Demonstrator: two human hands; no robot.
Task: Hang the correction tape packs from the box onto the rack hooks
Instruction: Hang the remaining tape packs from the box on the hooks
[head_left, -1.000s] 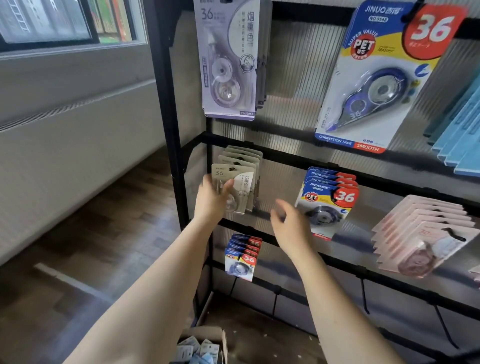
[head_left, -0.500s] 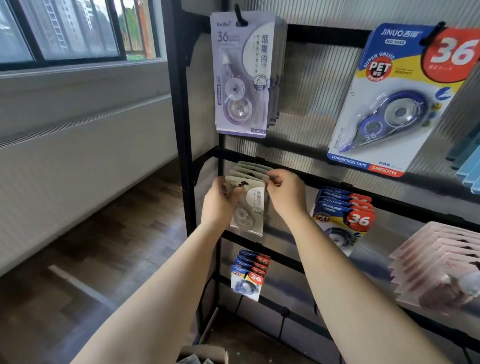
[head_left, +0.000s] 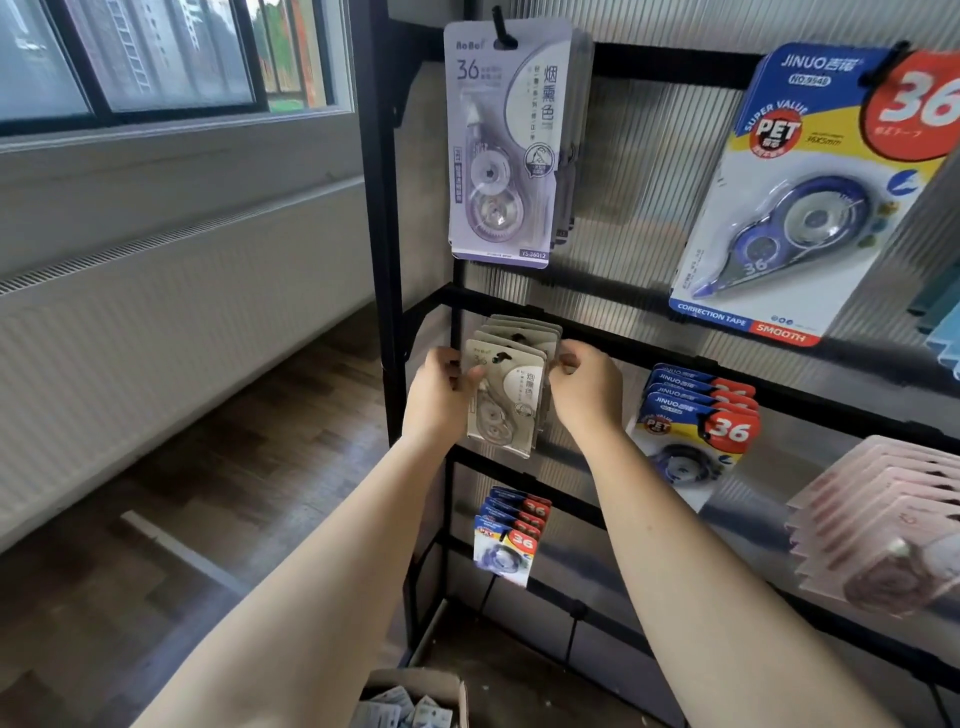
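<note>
Wooden floor (head_left: 171, 467) is lying below me, with the box (head_left: 415, 696) of packs sitting nearest. Both my hands are gripping the grey correction tape pack (head_left: 506, 400): left hand (head_left: 441, 400) pinching its left edge, right hand (head_left: 587, 389) its right, its hole sitting on the rack hook (head_left: 501, 357) of the black rack (head_left: 384, 208).

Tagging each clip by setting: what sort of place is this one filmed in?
Probably a stationery shop display or a mock-up of one. A black rack carries rows of carded correction tape packs on hooks, many copies of each kind, and a cardboard box of more stock sits on the wooden floor.
</note>
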